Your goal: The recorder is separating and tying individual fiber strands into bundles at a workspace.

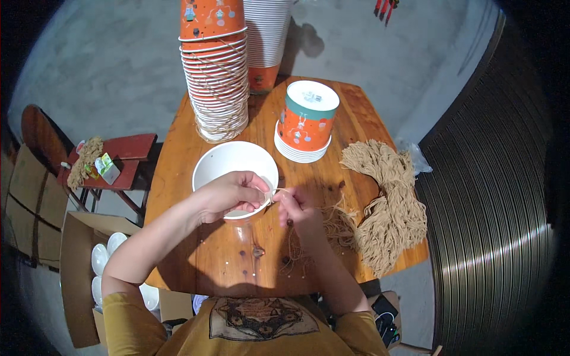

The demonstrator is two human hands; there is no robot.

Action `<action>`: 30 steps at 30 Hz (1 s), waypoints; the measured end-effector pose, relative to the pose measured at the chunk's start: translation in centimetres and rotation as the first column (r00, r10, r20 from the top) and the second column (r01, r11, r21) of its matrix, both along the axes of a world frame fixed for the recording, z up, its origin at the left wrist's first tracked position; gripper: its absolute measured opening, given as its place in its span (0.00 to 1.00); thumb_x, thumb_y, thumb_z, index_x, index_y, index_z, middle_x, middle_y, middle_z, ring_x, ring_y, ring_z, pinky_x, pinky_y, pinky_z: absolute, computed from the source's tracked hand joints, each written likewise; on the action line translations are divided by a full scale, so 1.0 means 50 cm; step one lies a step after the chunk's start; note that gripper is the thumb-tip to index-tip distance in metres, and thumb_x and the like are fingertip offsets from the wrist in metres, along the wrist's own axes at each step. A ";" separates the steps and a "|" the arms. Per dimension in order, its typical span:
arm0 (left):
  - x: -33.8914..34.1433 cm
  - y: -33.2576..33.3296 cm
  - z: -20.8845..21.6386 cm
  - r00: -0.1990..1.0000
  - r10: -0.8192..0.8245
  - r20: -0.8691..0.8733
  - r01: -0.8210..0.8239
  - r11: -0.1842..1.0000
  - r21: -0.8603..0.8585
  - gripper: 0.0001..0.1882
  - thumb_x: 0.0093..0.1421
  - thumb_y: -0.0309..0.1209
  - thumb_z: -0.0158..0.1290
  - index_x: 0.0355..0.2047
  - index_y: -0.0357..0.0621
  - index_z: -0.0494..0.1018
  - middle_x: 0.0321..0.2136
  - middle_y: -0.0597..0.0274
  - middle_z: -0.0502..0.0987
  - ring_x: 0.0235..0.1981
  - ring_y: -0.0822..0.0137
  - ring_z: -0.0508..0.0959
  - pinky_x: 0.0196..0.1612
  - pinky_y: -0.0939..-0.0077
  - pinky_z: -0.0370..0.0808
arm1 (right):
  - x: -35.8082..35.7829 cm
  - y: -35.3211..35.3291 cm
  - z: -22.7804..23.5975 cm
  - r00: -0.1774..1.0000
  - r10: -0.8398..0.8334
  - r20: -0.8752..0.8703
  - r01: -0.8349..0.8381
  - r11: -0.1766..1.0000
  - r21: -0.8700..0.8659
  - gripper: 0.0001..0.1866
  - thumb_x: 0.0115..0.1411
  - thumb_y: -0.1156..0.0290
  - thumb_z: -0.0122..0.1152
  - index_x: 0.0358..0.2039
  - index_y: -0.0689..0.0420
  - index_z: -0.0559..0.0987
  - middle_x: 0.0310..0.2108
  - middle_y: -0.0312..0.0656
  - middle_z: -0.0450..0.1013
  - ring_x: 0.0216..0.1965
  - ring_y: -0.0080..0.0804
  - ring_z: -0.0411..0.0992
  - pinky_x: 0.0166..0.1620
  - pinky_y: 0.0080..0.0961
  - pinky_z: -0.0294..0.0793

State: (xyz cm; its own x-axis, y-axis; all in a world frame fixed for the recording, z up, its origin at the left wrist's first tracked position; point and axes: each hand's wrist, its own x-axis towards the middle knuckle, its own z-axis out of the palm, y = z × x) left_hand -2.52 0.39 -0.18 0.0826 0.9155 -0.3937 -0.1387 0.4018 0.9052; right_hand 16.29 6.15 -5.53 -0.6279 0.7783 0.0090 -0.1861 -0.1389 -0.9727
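Observation:
A white round tub (209, 159) stands open side up on the wooden table in front of me. My left hand (233, 194) reaches over its near right rim, fingers pinched on a thin tan string (278, 190). Just right of the rim, my right hand (298, 211) pinches the same string, which spans the short gap between both hands. Some of my right fingers are blurred. Loose tan strands (338, 228) lie beside my right wrist, next to a thick bundle of tan string (386, 213). How the string meets the rim is hidden by my fingers.
A tall stack of orange tubs with string handles (215, 89) stands at the back left of the wooden table (225, 267), another stack (264, 35) behind it. Upturned orange tubs (306, 127) sit right of centre. A cardboard box (80, 279) holds white tubs at lower left. A red bench (127, 154) stands left.

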 end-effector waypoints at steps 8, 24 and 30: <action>0.002 0.001 -0.008 0.999 -0.038 0.024 0.037 0.999 0.035 0.07 0.60 0.22 0.52 0.39 0.38 0.72 0.29 0.68 0.73 0.28 0.80 0.71 0.31 0.90 0.69 | -0.008 -0.005 0.000 0.998 -0.021 0.065 0.014 0.993 0.116 0.05 0.63 0.73 0.52 0.34 0.61 0.75 0.26 0.35 0.71 0.23 0.19 0.69 0.26 0.17 0.70; 0.023 -0.013 -0.008 0.974 -0.098 -0.204 0.150 0.953 0.262 0.09 0.58 0.26 0.54 0.39 0.40 0.69 0.30 0.70 0.71 0.33 0.79 0.69 0.38 0.84 0.68 | -0.013 0.016 0.057 0.972 -0.066 0.224 -0.036 0.906 0.422 0.06 0.57 0.71 0.62 0.29 0.59 0.74 0.21 0.29 0.69 0.23 0.13 0.64 0.26 0.16 0.63; 0.024 -0.012 -0.012 0.890 -0.071 -0.450 0.195 0.952 0.236 0.06 0.60 0.29 0.53 0.33 0.40 0.70 0.25 0.73 0.69 0.29 0.81 0.67 0.33 0.84 0.68 | -0.014 0.054 0.063 0.920 0.078 0.384 -0.201 0.936 0.290 0.11 0.57 0.65 0.62 0.27 0.60 0.75 0.21 0.30 0.69 0.24 0.16 0.64 0.28 0.20 0.64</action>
